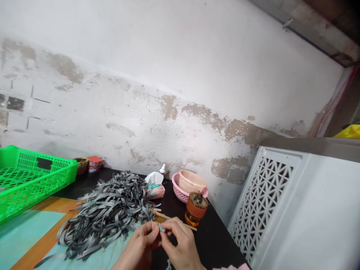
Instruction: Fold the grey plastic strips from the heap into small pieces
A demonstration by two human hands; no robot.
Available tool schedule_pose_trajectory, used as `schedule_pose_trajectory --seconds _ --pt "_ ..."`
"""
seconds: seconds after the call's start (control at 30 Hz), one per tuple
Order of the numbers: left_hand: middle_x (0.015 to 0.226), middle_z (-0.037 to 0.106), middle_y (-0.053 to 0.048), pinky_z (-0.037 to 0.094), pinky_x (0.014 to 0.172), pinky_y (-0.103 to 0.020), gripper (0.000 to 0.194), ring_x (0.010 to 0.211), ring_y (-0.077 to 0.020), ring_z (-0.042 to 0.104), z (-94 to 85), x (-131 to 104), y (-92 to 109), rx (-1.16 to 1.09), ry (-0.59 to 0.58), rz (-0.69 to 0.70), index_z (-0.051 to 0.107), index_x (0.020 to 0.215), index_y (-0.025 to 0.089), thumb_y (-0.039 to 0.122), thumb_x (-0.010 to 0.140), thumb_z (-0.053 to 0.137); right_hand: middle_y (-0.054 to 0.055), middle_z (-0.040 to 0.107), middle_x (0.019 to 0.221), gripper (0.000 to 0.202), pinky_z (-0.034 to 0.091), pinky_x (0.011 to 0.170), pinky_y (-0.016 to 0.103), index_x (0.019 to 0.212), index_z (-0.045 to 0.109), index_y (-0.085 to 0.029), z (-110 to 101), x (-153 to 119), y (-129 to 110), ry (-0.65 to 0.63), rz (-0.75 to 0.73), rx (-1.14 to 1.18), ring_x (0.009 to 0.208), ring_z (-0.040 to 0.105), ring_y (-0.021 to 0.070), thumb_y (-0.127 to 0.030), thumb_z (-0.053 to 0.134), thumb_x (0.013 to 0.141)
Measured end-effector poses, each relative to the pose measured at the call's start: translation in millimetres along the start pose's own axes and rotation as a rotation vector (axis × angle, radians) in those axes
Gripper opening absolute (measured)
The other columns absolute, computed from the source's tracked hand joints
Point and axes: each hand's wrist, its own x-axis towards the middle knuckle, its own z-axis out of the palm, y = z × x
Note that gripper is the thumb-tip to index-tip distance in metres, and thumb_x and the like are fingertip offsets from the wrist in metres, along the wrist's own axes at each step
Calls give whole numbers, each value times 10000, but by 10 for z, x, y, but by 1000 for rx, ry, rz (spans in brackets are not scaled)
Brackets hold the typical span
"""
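Peeling white wall above a black counter (222,240), left hand (146,237) and right hand (180,240) at the near edge, fingers of both pinching a small grey piece (161,228), heap of grey strips (109,210) to the left.

Text: none is legible | lower centre, pink tissue pack (156,191): teal lettering is too blurred | lower left, red-topped tub (95,164): print is too small

You see soft, fairly bright light on the pale wall (157,56), while your upper right corner falls dark; fine detail smears, and the green crate (42,176) stretches at the left edge.
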Motion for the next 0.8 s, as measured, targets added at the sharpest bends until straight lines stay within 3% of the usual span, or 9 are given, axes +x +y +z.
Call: schedule_pose_trajectory --seconds 0.13,0.3,0.47,0.63,0.8 --pt "592 598 -2 374 539 -214 314 556 -113 487 17 1 -3 -13 24 19 614 551 145 359 567 843 31 632 751 149 457 607 220 812 614 -177 32 -1 4 10 50 31 674 594 142 -51 540 783" --pt "556 574 7 392 535 -223 333 569 -133 519 -9 0 32 26 -33 3 595 537 154 371 563 846 18 618 727 164 442 593 215 771 624 -177 22 15 -3 22 100 54 649 577 132 -28 564 742" --pt "656 644 -17 392 566 -244 359 614 -152 542 -29 -20 211 326 -61 -15 670 711 155 459 583 811 14 602 725 162 433 587 224 787 641 -183 4 12 13 -1 132 81 642 564 133 -47 558 758" --pt "505 556 14 261 508 -242 455 497 -120 407 -13 -18 317 543 -50 68 627 539 140 575 545 760 6 581 700 109 422 587 238 779 654 -187 58 5 22 -38 168 100 632 536 135 -109 579 792" --pt "495 526 23 296 545 -259 421 538 -158 435 -25 27 382 669 14 163 609 516 163 561 609 706 10 602 762 89 450 601 237 842 663 -192 102 11 108 -19 342 294 699 582 153 -155 614 777"
